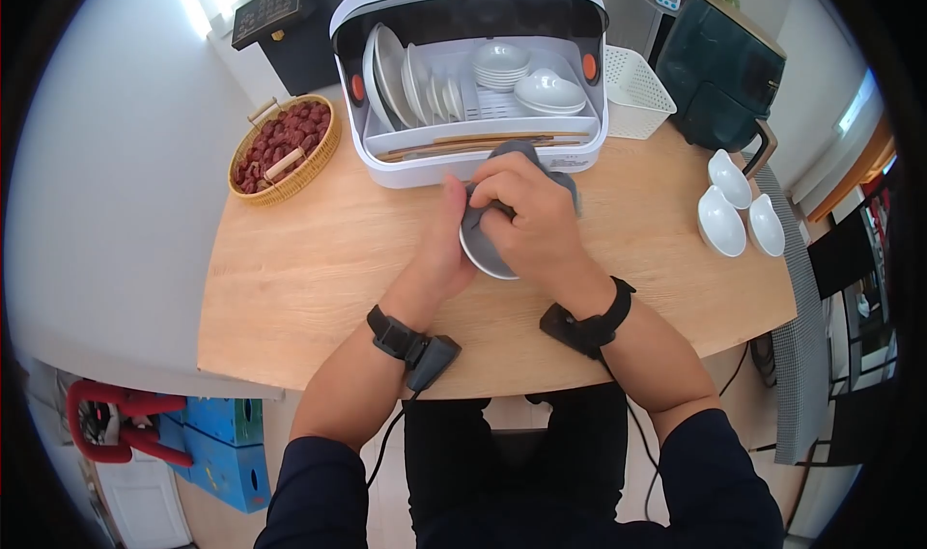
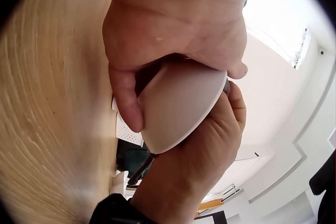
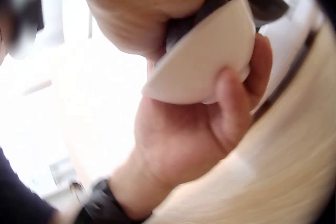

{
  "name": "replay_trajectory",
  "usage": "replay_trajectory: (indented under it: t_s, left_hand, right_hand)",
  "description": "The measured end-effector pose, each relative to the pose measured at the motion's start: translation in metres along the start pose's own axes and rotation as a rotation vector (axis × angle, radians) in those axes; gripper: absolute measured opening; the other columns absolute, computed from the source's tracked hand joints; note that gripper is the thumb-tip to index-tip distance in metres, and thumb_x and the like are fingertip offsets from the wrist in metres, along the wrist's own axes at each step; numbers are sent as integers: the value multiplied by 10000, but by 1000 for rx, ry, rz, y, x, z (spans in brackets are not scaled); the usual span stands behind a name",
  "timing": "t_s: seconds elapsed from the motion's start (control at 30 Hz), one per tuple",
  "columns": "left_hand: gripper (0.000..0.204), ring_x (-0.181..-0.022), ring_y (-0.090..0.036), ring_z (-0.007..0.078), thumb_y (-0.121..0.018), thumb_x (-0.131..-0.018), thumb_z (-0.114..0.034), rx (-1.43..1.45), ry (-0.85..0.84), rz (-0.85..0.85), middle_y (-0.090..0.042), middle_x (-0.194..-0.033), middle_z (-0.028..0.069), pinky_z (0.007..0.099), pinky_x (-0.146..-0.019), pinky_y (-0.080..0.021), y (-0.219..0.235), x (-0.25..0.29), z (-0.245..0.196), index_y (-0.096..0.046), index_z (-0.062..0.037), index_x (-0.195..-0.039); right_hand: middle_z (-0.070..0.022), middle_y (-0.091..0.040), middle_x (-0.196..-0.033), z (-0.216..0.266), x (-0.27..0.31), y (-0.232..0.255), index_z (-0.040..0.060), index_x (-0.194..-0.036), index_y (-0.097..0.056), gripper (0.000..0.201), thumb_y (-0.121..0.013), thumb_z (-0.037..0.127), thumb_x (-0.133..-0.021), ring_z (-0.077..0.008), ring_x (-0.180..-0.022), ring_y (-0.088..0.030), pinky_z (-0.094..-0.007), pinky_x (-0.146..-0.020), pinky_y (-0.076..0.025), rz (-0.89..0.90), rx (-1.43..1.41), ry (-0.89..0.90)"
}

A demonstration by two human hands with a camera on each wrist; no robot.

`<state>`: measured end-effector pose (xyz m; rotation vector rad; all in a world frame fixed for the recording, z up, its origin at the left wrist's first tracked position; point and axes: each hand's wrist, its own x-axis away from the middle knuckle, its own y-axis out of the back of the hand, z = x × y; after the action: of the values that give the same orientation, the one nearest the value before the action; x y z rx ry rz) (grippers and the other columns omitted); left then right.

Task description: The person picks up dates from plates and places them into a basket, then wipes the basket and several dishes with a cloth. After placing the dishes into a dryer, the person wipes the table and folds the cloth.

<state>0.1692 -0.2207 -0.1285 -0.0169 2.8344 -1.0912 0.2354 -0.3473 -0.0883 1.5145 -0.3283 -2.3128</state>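
Observation:
A white bowl is tilted between both hands above the table, its outer wall facing the left wrist view. The left hand grips it from below and the side, with fingers curled round the bowl. A dark grey cloth is bunched in the right hand, whose curled fingers press it into the bowl's inside. In the right wrist view the cloth shows along the rim. Part of the bowl's inside is hidden by the cloth and right hand.
A dish cabinet with plates, bowls and chopsticks stands open behind the hands. At left is a basket of red fruit; at right are a white basket, three white bowls and a dark green appliance.

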Motion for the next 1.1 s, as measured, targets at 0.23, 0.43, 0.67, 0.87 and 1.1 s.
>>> replay_trajectory:
  t_s: [0.23,0.43,0.67,0.87,1.1]
  left_hand:
    - [668,-1250,-606,229,-506,-1050,-524,-255,-266,-59,-603,-1362,130,385,-1057,-506,1,-3,-10,-450,-10,-1472]
    - [534,-1206,-636,231,-534,-995,-269,9,-192,-56,-636,-1309,134,382,-1019,-528,4,6,-32,-477,9,-1447]
    - [507,-1078,-695,204,-549,-1076,-408,-274,26,-189,-692,-1220,126,335,-901,-575,8,-1,-11,-574,19,-1348]
    - [510,-741,-679,105,-558,-1066,-470,-457,70,-273,-726,-919,43,280,-595,-542,15,0,-26,-658,-2,-1241]
    - [511,-834,-700,139,-584,-1046,-499,-895,-125,62,-739,-972,75,303,-689,-558,-2,3,-6,-687,-33,-1228]
  right_hand:
    - [-102,-703,-872,-1,-9,32,27,-866,-686,158,-687,15,-709,-311,-794,-672,-356,-739,-539,631,-247,-325]
    - [-105,-737,-939,-25,-19,61,12,-965,-737,202,-699,73,-776,-236,-851,-701,-336,-813,-554,185,-14,-515]
    - [-130,-603,-1436,-12,-7,30,-9,-1300,-655,343,-537,65,-986,-171,-1292,-561,-297,-1082,-442,60,-1007,-599]
    - [-159,-563,-1484,-10,0,21,-8,-1348,-611,364,-551,186,-1046,-253,-1314,-561,-360,-1108,-428,39,-859,-253]
    - [-146,-655,-1327,-4,-10,27,-20,-1261,-629,430,-505,341,-1062,-237,-1119,-665,-363,-952,-554,119,-1183,-681]
